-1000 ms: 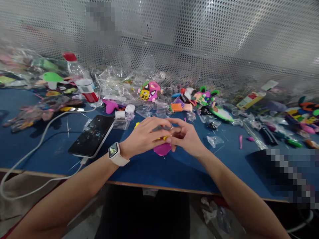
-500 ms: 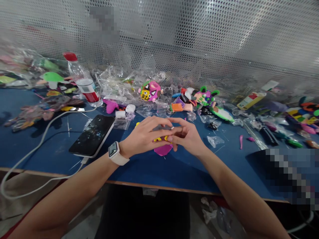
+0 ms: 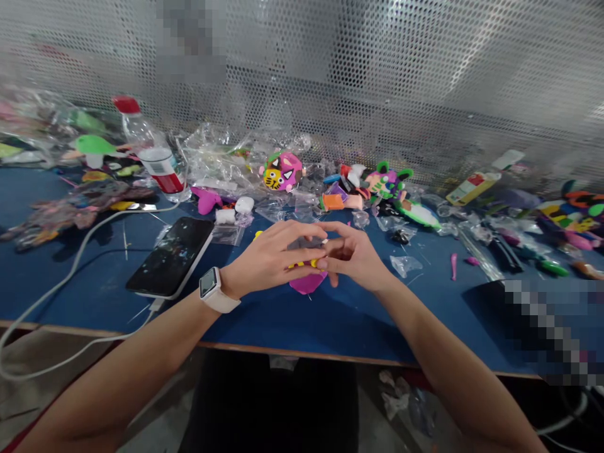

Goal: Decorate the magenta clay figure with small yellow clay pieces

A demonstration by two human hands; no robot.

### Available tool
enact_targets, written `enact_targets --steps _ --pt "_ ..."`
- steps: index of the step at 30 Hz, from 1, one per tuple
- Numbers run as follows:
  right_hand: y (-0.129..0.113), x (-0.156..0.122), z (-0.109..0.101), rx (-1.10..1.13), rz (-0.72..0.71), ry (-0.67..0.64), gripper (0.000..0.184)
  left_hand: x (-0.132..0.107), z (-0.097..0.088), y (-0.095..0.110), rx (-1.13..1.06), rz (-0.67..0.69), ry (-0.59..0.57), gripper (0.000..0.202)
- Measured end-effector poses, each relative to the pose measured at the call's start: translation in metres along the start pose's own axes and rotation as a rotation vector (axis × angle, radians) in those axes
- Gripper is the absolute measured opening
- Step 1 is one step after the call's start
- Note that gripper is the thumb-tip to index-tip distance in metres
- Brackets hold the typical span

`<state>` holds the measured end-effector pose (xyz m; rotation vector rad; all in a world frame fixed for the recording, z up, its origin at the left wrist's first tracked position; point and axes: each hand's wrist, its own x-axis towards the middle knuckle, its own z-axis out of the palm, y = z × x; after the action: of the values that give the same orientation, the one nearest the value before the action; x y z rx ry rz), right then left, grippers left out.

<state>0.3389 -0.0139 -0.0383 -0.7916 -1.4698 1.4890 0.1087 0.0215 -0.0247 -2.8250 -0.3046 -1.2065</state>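
Nearest, the bare front of the blue table (image 3: 283,321) lies under both forearms, and a watch (image 3: 213,290) sits on the left wrist. Just beyond it the left hand (image 3: 268,258) and the right hand (image 3: 359,259) meet at the middle of the table, fingertips against fingertips. The left fingers (image 3: 302,231) curl together from the left and the right fingers (image 3: 336,229) bend in from the right. Both sets are closed on a pink piece (image 3: 307,283), which shows only below the fingers as a rounded lobe. A yellow bit (image 3: 302,265) on it peeks out right under the left fingertips, touching the right little finger. Whether the pink piece rests on the table or is held just off it cannot be told. Left of the left fingers, near the wrist, lies a dark phone (image 3: 172,255) with a white cable (image 3: 70,277) running away to the left. Beyond the fingers, well apart, are clear bags (image 3: 226,157), a tiger-faced toy (image 3: 282,171) straight behind the left fingers and a green-eared toy (image 3: 387,181) behind the right ones. Far to the left of the fingers stands a bottle (image 3: 151,151) with a red cap. A perforated wall (image 3: 377,82) closes the back.
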Motion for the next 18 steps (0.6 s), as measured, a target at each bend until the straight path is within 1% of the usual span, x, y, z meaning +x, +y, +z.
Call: enact_targets --steps 3,5,9,11,14,18 --pt "0.0006 0.0009 -0.0019 0.017 0.020 -0.022 0.070 0.0002 0.0003 -0.0003 -0.025 -0.005 0.031 0.015" --pt "0.0003 0.0013 -0.0019 0.030 0.021 -0.023 0.071 0.0002 0.0011 0.0000 -0.029 -0.014 0.045 0.015" --pt "-0.0012 0.0015 0.0000 0.032 0.020 -0.033 0.070 -0.0001 0.0029 0.0006 -0.007 0.009 0.011 0.021" --pt "-0.0014 0.0013 0.0011 0.025 0.032 -0.030 0.072 -0.0005 0.0035 0.0005 0.002 0.019 0.014 0.020" --pt "-0.0007 0.0011 0.0012 0.018 0.037 -0.017 0.071 -0.0010 0.0033 0.0002 -0.022 -0.012 0.041 0.015" --pt "0.0000 0.0013 -0.0022 0.019 0.018 -0.013 0.068 -0.0007 0.0011 -0.0001 -0.030 -0.008 0.019 0.019"
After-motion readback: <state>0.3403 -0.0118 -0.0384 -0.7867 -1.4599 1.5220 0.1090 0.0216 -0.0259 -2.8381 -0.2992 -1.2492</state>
